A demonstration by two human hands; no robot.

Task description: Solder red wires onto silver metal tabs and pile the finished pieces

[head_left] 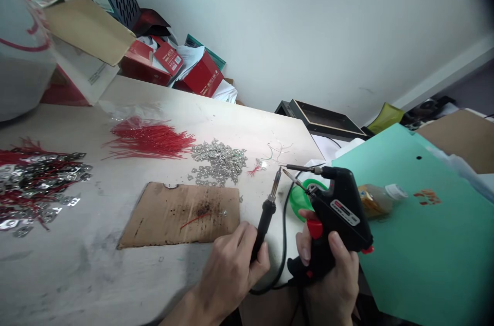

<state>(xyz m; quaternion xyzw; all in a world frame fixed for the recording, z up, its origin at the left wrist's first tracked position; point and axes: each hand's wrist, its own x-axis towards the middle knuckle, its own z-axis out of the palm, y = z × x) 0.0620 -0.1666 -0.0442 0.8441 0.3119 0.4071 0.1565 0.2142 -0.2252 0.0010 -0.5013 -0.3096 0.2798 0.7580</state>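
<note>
My left hand [231, 264] is closed around the black handle of a soldering iron [265, 217], its tip pointing up and away from me. In my right hand [339, 274] is a black soldering gun [341, 213] with a red trigger, the fingers wrapped round its grip. The iron's tip and the gun's nozzle come together above the table; whether they touch I cannot tell. Left of the iron lies a scorched piece of cardboard [162, 218] bearing a red wire [195, 220] and a small metal tab [225, 212].
Small metal tabs [218, 161] lie heaped beyond the cardboard, beside a bundle of red wires [152, 140]. Wired metal pieces [34, 187] pile up at left. A green spool [299, 202], a bottle [380, 198] and a turquoise board [420, 243] are at right. Boxes [203, 76] line the wall.
</note>
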